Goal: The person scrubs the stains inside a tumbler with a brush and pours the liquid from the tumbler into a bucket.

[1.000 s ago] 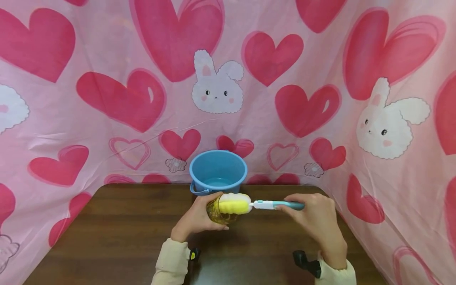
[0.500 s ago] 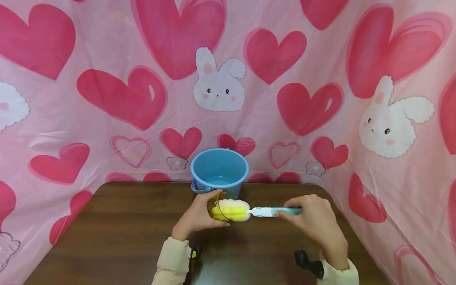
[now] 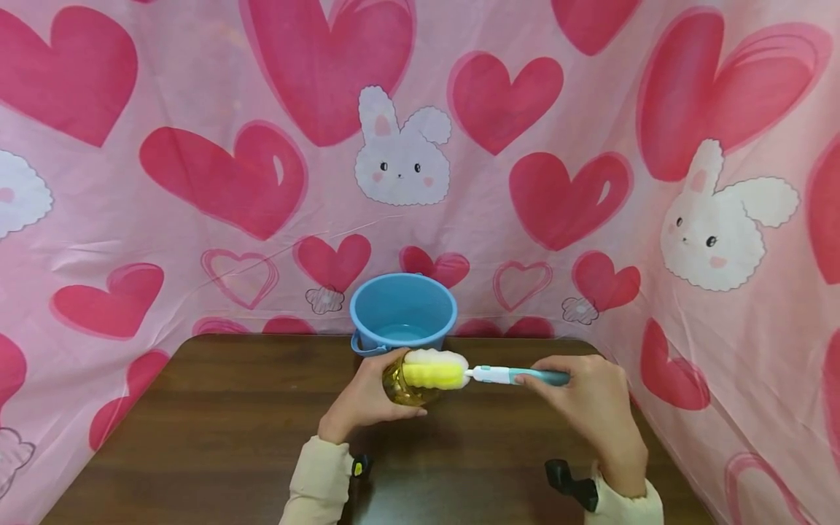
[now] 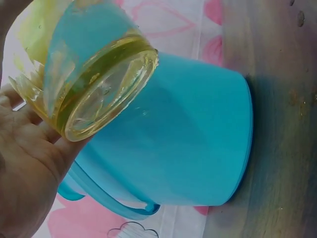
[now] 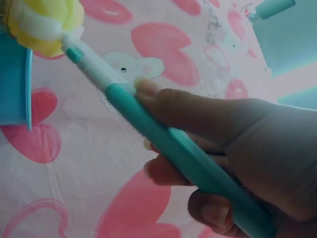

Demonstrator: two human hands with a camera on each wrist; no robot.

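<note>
My left hand (image 3: 367, 396) grips an amber see-through glass (image 3: 402, 386), its mouth turned toward the right. In the left wrist view the thick round base of the glass (image 4: 111, 94) faces the camera. A bottle brush with a yellow and white sponge head (image 3: 436, 370) reaches into the mouth of the glass, part of the head still outside. My right hand (image 3: 590, 397) holds the brush by its teal and white handle (image 5: 163, 144), thumb along the top and fingers curled beneath. Both hands are above the table, in front of the bucket.
A light blue bucket (image 3: 403, 313) stands at the back middle of the dark wooden table (image 3: 262, 408), its handle (image 4: 106, 198) hanging down one side. Some water shows in its bottom. Behind the table hangs a pink cloth (image 3: 230, 95) with hearts and rabbits.
The brush went deeper into the glass half a second ago and is now drawn back out a little, to the right and up. The left hand keeps the glass nearly in place.
</note>
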